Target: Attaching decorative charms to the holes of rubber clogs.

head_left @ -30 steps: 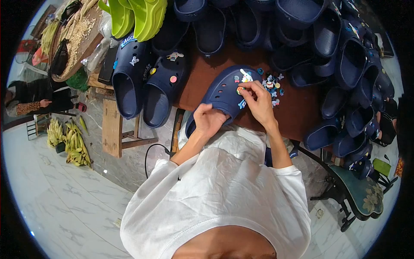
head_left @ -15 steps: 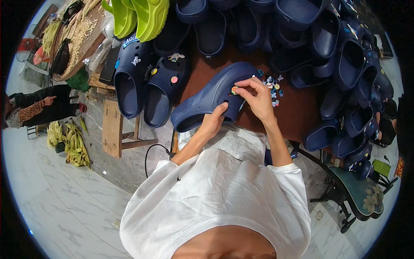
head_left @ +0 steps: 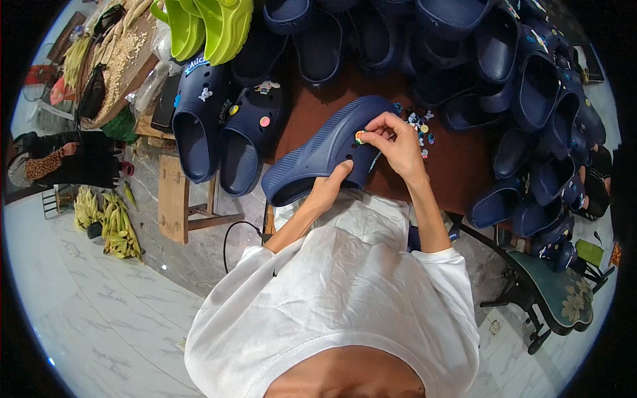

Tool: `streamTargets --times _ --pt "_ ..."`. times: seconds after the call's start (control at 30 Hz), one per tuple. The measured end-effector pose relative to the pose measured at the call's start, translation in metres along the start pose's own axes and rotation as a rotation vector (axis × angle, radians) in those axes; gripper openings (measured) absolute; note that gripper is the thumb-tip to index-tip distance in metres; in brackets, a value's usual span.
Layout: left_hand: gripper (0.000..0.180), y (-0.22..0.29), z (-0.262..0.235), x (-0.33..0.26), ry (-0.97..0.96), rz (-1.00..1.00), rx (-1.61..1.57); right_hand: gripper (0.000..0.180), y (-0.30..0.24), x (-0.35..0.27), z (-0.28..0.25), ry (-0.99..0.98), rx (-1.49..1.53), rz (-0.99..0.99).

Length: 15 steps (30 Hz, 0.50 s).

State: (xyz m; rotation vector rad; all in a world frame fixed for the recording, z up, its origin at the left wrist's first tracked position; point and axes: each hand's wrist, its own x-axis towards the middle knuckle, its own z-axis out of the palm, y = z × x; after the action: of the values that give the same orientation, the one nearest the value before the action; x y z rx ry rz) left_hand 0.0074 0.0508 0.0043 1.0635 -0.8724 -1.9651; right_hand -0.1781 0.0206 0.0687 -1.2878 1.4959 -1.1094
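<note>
A navy blue clog (head_left: 328, 142) lies tilted on its side in front of me, its sole edge facing up and left. My left hand (head_left: 330, 189) grips it by the rim of its foot opening, thumb on top. My right hand (head_left: 395, 146) pinches a small round multicoloured shoe charm (head_left: 360, 137) against the clog's upper, beside its holes. Whether the charm's stud is inside a hole cannot be seen. Just beyond my right hand, a loose heap of small charms (head_left: 421, 126) lies on the brown tabletop (head_left: 458, 166).
Navy clogs (head_left: 519, 86) crowd the table's back and right. A pair with charms (head_left: 196, 126) stands at the left, below lime green clogs (head_left: 225, 30). A wooden stool (head_left: 174, 198), corn bundles (head_left: 119, 225) and a person in dark clothes (head_left: 73, 159) are farther left; a patterned chair (head_left: 554, 292) stands right.
My hands, the clog and the charm stay almost in place, with only a slight shift of the right fingers. The person at the far left has moved a little.
</note>
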Motion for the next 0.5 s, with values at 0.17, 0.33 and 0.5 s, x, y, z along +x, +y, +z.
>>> streamTargets --times 0.17,0.33,0.5 --pt "0.037 -0.002 -0.004 -0.001 -0.008 -0.01 0.057 0.013 -0.003 0.001 -0.003 -0.007 -0.107 -0.006" --pt "0.042 0.0 -0.001 -0.003 0.033 0.027 0.117 0.018 -0.008 0.006 -0.008 -0.068 -0.203 -0.002" --pt "0.04 0.017 0.009 -0.005 0.044 0.004 -0.083 0.015 -0.016 -0.001 0.01 0.03 -0.183 -0.072"
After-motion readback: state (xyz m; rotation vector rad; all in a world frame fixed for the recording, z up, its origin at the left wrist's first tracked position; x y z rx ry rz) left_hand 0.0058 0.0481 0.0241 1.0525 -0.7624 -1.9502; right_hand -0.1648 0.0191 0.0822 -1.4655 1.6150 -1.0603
